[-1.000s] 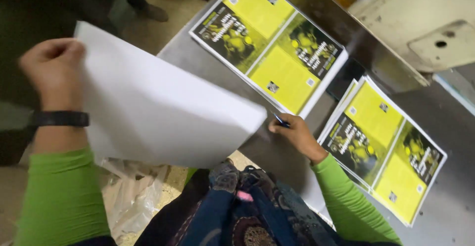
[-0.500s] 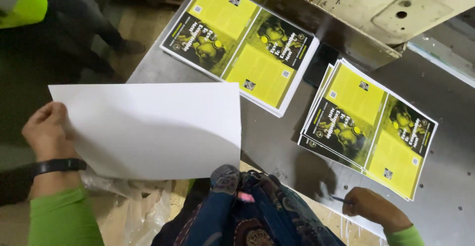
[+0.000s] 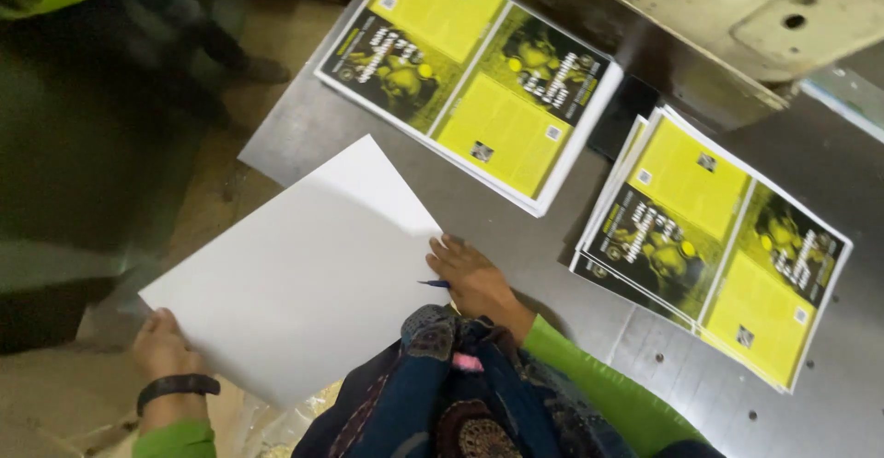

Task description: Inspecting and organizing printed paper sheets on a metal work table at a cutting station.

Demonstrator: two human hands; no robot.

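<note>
Left hand (image 3: pixel 164 346): fingers closed on the lower left corner of the white sheet (image 3: pixel 304 274), thumb side on top, the rest hidden under the paper; a dark wristband (image 3: pixel 177 386) sits on the wrist just below that corner. Right hand (image 3: pixel 471 276): fingers together and flat, pressed at the sheet's right edge, with a thin blue pen-like object (image 3: pixel 435 283) pinched against the paper margin; whether the fingertips overlap the sheet or only abut it cannot be told.

White sheet: blank face up, tilted, spanning from the left hand to the right hand; its upper right part lies over the grey metal table (image 3: pixel 516 228), its lower left part overhangs the table edge.

Beyond the sheet's upper corner, near but apart, lies a stack of yellow and black printed sheets (image 3: pixel 470 71). A second, fanned stack of printed sheets (image 3: pixel 709 242) lies well to the sheet's right, past the right hand
</note>
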